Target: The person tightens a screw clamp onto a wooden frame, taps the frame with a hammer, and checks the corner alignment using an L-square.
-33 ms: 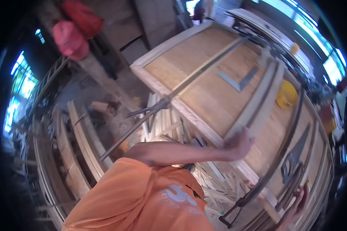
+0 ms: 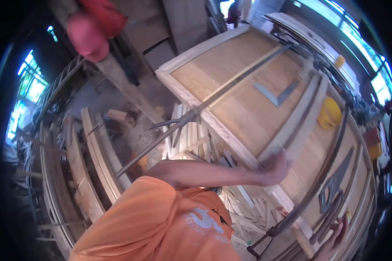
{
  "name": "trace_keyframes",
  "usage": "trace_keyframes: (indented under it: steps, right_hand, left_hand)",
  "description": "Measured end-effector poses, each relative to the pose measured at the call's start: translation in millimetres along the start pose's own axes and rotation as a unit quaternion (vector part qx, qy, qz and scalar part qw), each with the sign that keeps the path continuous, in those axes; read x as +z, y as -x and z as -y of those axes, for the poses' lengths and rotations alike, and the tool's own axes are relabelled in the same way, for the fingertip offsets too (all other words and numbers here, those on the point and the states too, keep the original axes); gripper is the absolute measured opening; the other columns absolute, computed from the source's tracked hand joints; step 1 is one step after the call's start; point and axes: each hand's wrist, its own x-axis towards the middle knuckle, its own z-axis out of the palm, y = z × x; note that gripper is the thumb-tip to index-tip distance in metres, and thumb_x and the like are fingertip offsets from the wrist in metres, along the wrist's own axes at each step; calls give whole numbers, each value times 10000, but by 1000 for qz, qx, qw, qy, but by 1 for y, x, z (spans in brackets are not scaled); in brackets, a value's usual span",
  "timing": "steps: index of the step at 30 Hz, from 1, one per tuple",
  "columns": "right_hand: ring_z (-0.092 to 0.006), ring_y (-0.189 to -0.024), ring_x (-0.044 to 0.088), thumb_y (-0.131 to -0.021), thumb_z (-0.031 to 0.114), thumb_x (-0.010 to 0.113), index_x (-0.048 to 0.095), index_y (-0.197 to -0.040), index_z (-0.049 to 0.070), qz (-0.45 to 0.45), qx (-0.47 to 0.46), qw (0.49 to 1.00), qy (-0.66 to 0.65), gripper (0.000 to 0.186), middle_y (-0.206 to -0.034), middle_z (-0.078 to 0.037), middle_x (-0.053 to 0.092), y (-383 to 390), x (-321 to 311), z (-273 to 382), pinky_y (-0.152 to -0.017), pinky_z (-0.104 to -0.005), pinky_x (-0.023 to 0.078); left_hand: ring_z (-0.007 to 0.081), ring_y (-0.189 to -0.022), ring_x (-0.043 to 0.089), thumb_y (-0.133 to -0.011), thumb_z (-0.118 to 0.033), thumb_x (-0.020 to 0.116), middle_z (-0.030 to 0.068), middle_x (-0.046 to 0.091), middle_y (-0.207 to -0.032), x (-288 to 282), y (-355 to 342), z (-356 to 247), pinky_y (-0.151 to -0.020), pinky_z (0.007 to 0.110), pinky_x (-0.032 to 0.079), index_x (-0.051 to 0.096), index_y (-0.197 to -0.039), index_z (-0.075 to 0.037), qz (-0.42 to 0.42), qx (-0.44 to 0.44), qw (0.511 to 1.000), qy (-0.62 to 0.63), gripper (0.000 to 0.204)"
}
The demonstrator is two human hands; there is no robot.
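Note:
My left hand reaches across to the near ends of two long pale wooden strips lying on a framed plywood panel, fingers bent round them. At lower right my right hand has curled fingers beside a dark bar; what it holds is unclear. A long bar clamp crosses the panel and juts past its near edge; another dark clamp curves along the right. A metal square, a yellow container and a handsaw rest on the panel.
Long boards are stacked at left, with a ladder behind. Offcuts lie beneath the panel. A pink cap and a red bag hang on a post. Bright openings line both sides.
The view has shifted slightly, so the panel and post sit a little further right. My left hand appears slightly further right with it; both hands keep much the same pose.

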Motion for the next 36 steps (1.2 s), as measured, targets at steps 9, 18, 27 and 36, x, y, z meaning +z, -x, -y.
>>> trace_keyframes:
  steps: [9, 18, 27, 36]
  right_hand:
    - [-106, -893, 646, -1091, 235, 619, 686, -1365, -10, -21, -39, 999, -29, 374, -1058, -86, 741, -24, 44, 48, -829, -277, 531]
    - [-111, -865, 641, -1059, 229, 685, 707, -1333, -9, 21, -23, 998, -61, 364, -1005, -70, 738, -3, 40, 47, -795, -261, 530]
    - [-109, -848, 644, -1064, 186, 655, 721, -1308, -2, 13, 1, 998, -55, 315, -971, -55, 722, 24, 14, 47, -759, -263, 531]
    - [-120, -831, 656, -1060, 207, 675, 730, -1288, -7, -11, 40, 996, -80, 318, -962, -60, 724, 26, 20, 54, -752, -266, 531]
  left_hand:
    - [218, -815, 598, -967, -270, 747, 102, 652, -876, -70, -74, 13, -725, 375, 480, 676, -946, 31, 107, 56, 991, 55, 310]
    - [70, -684, 433, -918, -197, 837, -43, 524, -732, -47, -81, 28, -622, 292, 347, 532, -693, -138, 188, -18, 965, 183, 384]
    - [120, -619, 635, -844, -222, 899, 19, 613, -644, -60, -81, 24, -549, 312, 507, 615, -650, -48, 180, 37, 983, 5, 385]
    - [141, -595, 646, -823, -202, 917, 31, 604, -639, -55, -90, 5, -541, 303, 549, 607, -654, -18, 246, 42, 968, -6, 398]
